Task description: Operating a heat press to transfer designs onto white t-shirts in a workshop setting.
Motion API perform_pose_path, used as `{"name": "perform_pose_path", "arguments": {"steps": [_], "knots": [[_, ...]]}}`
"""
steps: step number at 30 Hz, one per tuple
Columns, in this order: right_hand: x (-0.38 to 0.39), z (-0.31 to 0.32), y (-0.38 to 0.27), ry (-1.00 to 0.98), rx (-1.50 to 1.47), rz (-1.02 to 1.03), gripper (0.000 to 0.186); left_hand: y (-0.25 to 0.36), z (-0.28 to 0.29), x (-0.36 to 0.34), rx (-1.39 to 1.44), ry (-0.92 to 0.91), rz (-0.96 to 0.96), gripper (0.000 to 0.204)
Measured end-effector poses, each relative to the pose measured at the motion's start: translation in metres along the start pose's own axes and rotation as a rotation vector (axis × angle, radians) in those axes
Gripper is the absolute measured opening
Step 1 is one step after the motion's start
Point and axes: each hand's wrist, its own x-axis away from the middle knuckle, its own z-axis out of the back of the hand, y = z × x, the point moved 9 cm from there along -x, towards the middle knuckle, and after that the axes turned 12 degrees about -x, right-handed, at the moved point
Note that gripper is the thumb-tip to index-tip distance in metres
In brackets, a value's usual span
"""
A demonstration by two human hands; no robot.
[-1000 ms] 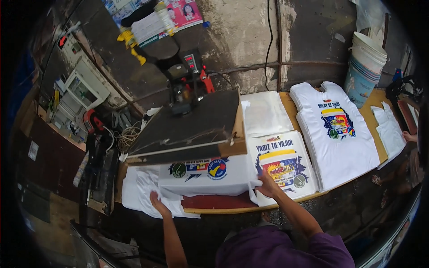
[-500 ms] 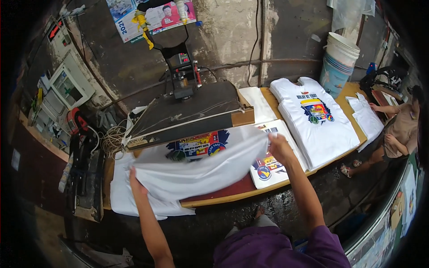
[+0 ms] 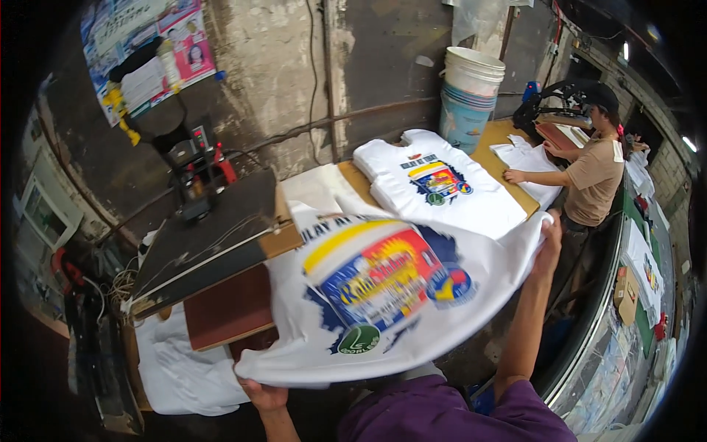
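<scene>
Between my hands a white T-shirt (image 3: 294, 353) with a large colourful print is stretched out in the air. My left hand (image 3: 266, 394) grips its near left corner, and my right hand (image 3: 549, 243) pinches its right edge. Behind and to the left stands a heat press, its dark upper plate (image 3: 206, 236) raised over a reddish-brown lower plate (image 3: 228, 306). Farther right, a stack of white printed T-shirts (image 3: 442, 180) lies on the wooden table. More white cloth (image 3: 180, 361) hangs over the table at the press's left side.
White plastic buckets (image 3: 471, 96), nested together, stand at the back of the table. A co-worker (image 3: 595, 173) in a tan shirt handles white cloth (image 3: 526, 166) at the table's far right end. A long counter (image 3: 589, 353) with papers and a cardboard box runs along the right.
The T-shirt has come away from under the press's raised plate and swung right and nearer, its print now in full view. My view has turned to the right.
</scene>
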Motion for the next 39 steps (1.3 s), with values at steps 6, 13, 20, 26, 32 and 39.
{"name": "perform_pose_path", "arguments": {"steps": [6,13,20,26,32,39], "knots": [[-0.094,0.052,-0.084,0.136,0.305,0.354,0.04,0.005,-0.133,-0.092,-0.347,0.145,-0.181,0.045],[-0.249,0.168,-0.079,-0.079,0.32,0.315,0.022,-0.066,-0.277,-0.145,-0.797,0.28,-0.329,0.034],[-0.412,0.131,0.035,-0.327,0.265,-0.192,0.061,-0.18,-0.37,-0.285,-0.684,0.162,0.035,0.059],[-0.514,0.153,0.133,-0.303,0.238,-0.554,0.058,-0.227,-0.356,-0.382,-0.603,0.242,0.209,0.054],[-0.507,0.172,0.027,-0.379,0.001,-0.108,0.061,-0.193,-0.46,-0.323,-0.527,0.176,-0.159,0.058],[-0.416,0.298,0.112,-0.304,0.427,-0.357,0.065,-0.316,-0.374,-0.225,-0.803,0.297,0.072,0.067]]}}
